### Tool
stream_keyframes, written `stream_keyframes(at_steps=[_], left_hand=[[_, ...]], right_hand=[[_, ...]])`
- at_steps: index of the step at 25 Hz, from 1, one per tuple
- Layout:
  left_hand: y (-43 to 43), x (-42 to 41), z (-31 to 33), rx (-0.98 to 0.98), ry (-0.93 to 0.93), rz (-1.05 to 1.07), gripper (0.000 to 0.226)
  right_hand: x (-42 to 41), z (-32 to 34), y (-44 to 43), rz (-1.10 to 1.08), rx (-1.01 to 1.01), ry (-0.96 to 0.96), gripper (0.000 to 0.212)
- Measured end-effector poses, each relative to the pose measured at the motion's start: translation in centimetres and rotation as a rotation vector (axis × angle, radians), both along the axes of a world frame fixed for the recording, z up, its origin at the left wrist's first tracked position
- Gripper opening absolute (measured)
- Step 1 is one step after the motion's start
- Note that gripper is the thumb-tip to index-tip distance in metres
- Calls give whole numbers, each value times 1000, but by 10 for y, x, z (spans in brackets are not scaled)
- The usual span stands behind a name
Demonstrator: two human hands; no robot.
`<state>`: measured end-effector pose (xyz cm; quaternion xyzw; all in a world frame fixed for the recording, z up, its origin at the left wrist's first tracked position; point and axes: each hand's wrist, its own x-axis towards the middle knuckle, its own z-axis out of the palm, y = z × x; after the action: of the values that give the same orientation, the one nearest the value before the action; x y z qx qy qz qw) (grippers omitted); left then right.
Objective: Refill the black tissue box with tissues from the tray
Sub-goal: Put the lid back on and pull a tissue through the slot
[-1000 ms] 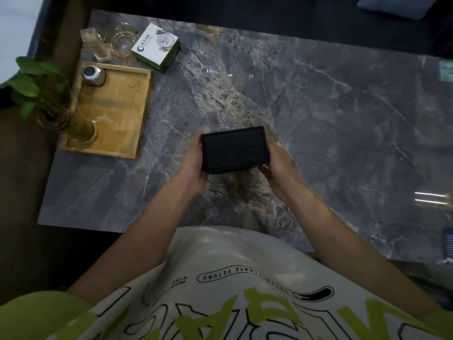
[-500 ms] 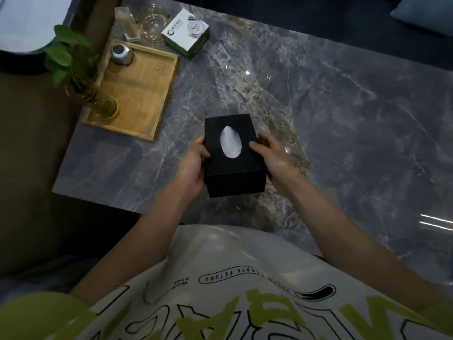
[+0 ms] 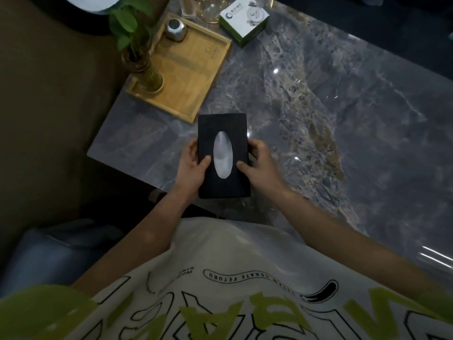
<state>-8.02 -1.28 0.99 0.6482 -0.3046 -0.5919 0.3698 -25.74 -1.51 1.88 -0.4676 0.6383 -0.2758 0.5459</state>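
Black tissue box (image 3: 235,133) had been turned from a plain face to slot-up, pale tissue (image 3: 222,155) filling the oval. Left hand (image 3: 192,168) and right hand (image 3: 259,163) gripped its long sides above the table's (image 3: 318,119) near edge, by the tray's (image 3: 196,77) near corner. The refill looked done.

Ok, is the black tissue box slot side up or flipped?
Slot side up: the black tissue box, gripped by the left hand and right hand, shows its oval opening toward the camera. Fullness: cannot tell.

Tray (image 3: 193,74) on table (image 3: 318,123), behind tissue box (image 3: 230,187), leftward.
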Motion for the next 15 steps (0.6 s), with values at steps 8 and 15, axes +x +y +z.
stream_keyframes(at_steps=[8,15], left_hand=[[-7,45,-23,0,-37,-38,62],[-7,51,-33,34,24,-44,63]], right_hand=[[53,-21,-16,54,-16,180,49],[86,-22,-17,164,-26,606,34]])
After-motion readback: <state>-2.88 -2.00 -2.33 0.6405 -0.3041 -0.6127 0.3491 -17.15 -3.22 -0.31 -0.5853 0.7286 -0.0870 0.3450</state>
